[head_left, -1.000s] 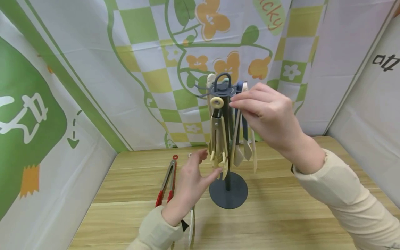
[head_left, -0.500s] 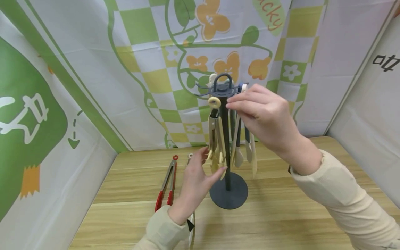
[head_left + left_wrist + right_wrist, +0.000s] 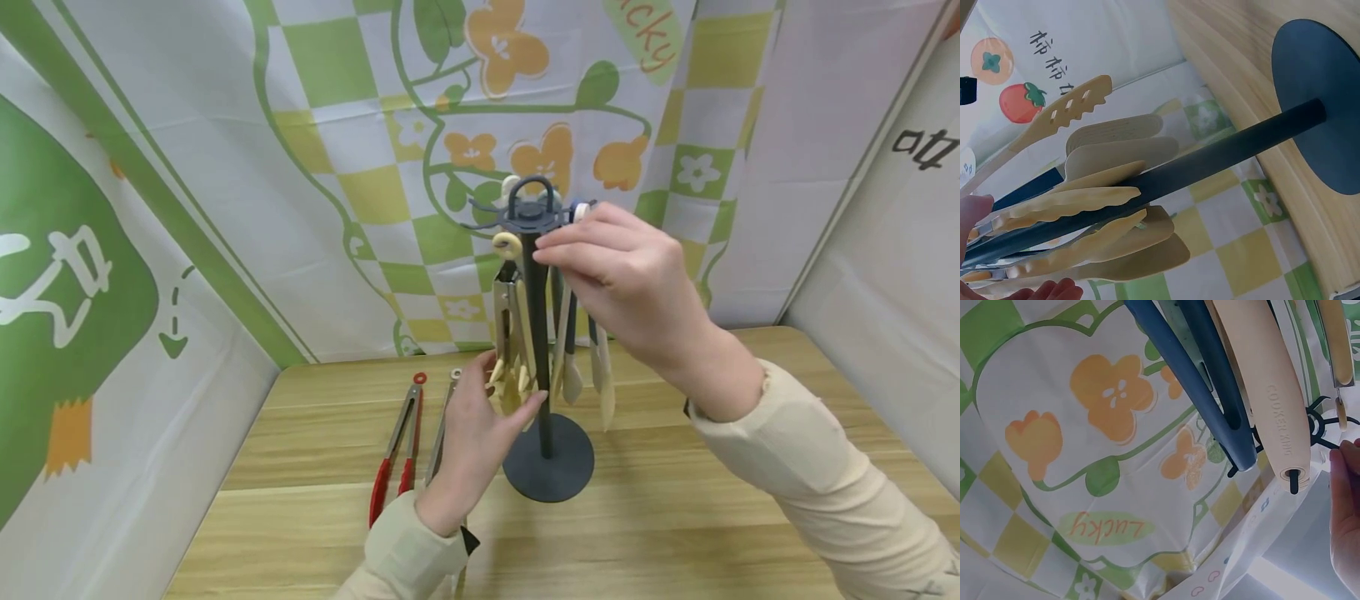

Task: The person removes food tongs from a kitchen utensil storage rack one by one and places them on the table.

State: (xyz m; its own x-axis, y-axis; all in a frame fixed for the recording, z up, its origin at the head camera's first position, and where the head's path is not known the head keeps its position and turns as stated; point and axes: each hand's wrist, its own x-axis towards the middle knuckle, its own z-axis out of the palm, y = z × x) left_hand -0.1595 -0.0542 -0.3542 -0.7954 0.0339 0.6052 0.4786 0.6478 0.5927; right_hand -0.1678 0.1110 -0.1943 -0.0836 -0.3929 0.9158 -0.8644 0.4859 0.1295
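A dark utensil rack stands on the table, hung with several kitchen tools. Cream-tipped tongs hang by a yellow ring at its front left. My left hand is spread around their lower ends, thumb on one side and fingers on the other; contact is unclear. In the left wrist view the tongs' two scalloped heads lie between thumb and fingers. My right hand pinches a hook at the rack's top with thumb and forefinger. Its other fingers are partly hidden.
Red-handled tongs lie left of the rack, beside another pair of metal tongs partly under my left arm. Spatulas and a beige-handled tool hang at the rack's right. A patterned cloth stands behind the table.
The rack's top has turned slightly, carrying the cream-tipped tongs leftward and the right-hand tools around. My right hand has moved a little left with it; my left hand has shifted slightly right.
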